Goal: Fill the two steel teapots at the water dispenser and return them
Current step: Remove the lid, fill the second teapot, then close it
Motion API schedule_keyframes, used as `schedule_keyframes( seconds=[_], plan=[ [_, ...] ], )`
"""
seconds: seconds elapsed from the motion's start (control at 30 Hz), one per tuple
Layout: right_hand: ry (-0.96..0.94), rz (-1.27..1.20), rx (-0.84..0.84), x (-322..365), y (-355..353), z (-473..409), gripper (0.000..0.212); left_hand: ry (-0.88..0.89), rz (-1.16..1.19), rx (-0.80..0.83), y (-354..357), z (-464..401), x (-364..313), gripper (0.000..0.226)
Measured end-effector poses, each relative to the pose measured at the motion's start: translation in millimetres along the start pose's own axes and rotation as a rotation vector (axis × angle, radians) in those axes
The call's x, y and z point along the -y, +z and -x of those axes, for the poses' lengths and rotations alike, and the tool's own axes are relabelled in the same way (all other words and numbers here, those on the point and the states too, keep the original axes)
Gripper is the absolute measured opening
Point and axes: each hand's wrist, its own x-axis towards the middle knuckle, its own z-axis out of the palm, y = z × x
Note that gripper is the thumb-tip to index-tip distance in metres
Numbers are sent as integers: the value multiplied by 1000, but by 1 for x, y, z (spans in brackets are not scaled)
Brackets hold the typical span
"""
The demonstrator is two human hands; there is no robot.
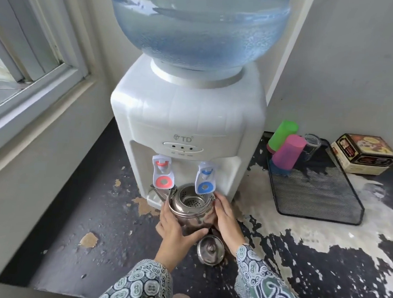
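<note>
A steel teapot stands open under the white water dispenser, its strainer mouth just below and left of the blue tap. Its spout points left toward the red tap. My left hand wraps the pot's near left side and my right hand holds its right side. The pot's steel lid lies on the counter just in front, between my wrists. Only one teapot is in view.
A black mesh tray at the right holds an upturned green cup, a pink cup and a glass. A brown box sits behind it. The dark counter has peeling paint. A window frame runs along the left wall.
</note>
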Motion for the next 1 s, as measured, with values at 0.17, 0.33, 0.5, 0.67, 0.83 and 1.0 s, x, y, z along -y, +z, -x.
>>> schedule_keyframes(
  seconds=[0.17,0.33,0.5,0.67,0.83,1.0],
  plan=[
    [-56,126,-18,3,-12,-4,30,17,23,-126,11,-2,-5,116],
    [-215,330,8,16,-12,-10,27,61,125,-185,21,5,-8,113],
    [-189,455,26,26,-13,-22,17,25,141,-250,30,8,-20,109],
    [-218,444,-4,26,-18,-18,27,-62,167,-290,39,10,-35,109],
    [-191,288,33,30,-22,-7,24,-115,205,-280,42,11,-41,108],
    [-212,61,42,38,-24,-3,37,-167,207,-278,42,10,-42,109]
  ],
)
